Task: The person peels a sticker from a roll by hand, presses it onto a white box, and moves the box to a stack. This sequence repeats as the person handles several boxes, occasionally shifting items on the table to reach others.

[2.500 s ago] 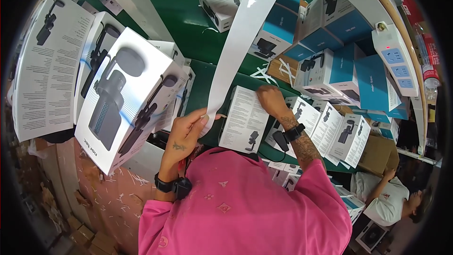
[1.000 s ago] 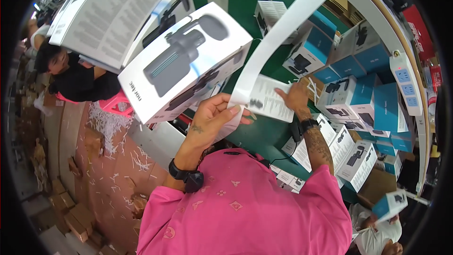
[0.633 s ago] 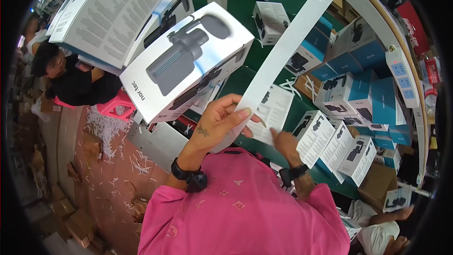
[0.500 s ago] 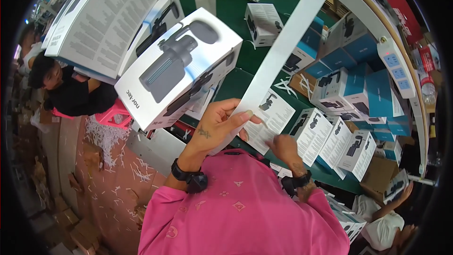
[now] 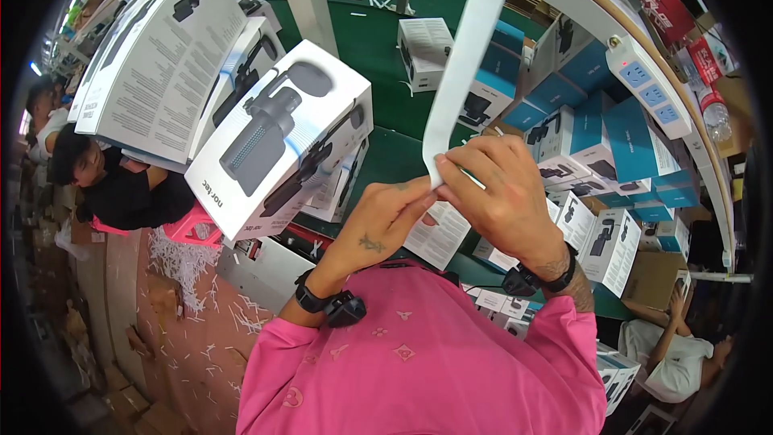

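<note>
A long white strip (image 5: pixel 465 64) rises from my hands past the upper edge of the view, its lower part bent and narrowing. My left hand (image 5: pixel 382 221) pinches the strip's lower end between thumb and fingers. Right beside it, my right hand (image 5: pixel 503 193) is closed on the same end, its fingertips meeting the left ones. Just below the hands a white printed box (image 5: pixel 439 240) lies partly hidden. To the left of my hands stands a large white box (image 5: pixel 278 133) with a microphone picture on it.
More white boxes (image 5: pixel 165 64) lean at the upper left. Teal-and-white boxes (image 5: pixel 592 141) are stacked on the right, under a power strip (image 5: pixel 646 89). A lone box (image 5: pixel 424 48) sits on the green surface (image 5: pixel 366 48). People sit at the left and lower right; paper shreds (image 5: pixel 181 270) litter the floor.
My right hand has come up from the boxes to the strip beside my left hand. The strip's lower end is now bent between the fingers. The view has shifted slightly.
</note>
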### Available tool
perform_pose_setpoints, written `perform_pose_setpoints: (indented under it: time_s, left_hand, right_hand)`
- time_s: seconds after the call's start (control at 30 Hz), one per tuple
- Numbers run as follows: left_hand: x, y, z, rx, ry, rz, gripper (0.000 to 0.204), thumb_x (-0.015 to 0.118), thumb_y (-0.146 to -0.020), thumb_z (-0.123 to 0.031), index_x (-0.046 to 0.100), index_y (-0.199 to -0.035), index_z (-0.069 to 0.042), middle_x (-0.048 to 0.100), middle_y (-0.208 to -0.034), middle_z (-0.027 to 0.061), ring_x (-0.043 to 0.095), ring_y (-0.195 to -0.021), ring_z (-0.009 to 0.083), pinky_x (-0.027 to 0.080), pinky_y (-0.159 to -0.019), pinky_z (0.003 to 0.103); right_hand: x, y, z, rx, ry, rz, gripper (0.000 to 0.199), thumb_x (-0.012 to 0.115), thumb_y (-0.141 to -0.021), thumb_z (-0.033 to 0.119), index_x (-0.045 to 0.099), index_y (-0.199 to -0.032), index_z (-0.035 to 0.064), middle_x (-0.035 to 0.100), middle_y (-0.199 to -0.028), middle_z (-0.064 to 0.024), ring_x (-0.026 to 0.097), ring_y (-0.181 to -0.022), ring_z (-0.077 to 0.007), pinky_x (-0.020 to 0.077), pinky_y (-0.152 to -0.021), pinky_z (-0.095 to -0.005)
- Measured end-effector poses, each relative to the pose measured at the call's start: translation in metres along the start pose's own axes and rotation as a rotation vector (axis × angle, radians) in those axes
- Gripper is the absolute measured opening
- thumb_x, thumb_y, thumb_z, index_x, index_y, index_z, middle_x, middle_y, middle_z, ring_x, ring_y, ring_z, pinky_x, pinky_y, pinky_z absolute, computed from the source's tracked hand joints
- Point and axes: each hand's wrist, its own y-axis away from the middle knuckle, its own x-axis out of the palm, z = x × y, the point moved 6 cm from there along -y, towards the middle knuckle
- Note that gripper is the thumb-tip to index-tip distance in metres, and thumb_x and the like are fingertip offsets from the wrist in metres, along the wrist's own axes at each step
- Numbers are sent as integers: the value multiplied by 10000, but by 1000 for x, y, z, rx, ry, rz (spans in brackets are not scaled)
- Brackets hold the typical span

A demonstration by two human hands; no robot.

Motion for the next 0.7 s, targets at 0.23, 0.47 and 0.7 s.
perform_pose_setpoints:
  time_s: [0.23, 0.47, 0.7]
  left_hand:
    - [-4, -15, -12, 167, -188, 1, 270, 542, -934, 42, 606, -1197, 37, 689, -941, 226, 707, -836, 375, 566, -712, 351]
    - [0, -16, 8, 51, -73, -133, 335, 528, -972, -4, 587, -1302, 13, 732, -1047, 188, 741, -894, 321, 567, -738, 320]
    - [-3, 7, 86, -254, -9, -191, 343, 555, -993, -115, 595, -1320, -19, 749, -1027, 158, 746, -827, 220, 536, -690, 290]
  right_hand:
    - [-3, -12, -8, -72, 96, 92, 391, 730, -692, 77, 693, -1074, 4, 660, -1041, -63, 622, -984, -246, 470, -826, -385]
    - [-13, 6, -52, 92, -121, -161, 259, 667, -798, -55, 704, -1048, 3, 706, -1020, -118, 664, -930, -309, 522, -808, -433]
    - [185, 180, -158, 651, -8, 276, 127, 612, -886, 119, 685, -859, 19, 678, -882, -194, 646, -826, -399, 512, -714, -480]
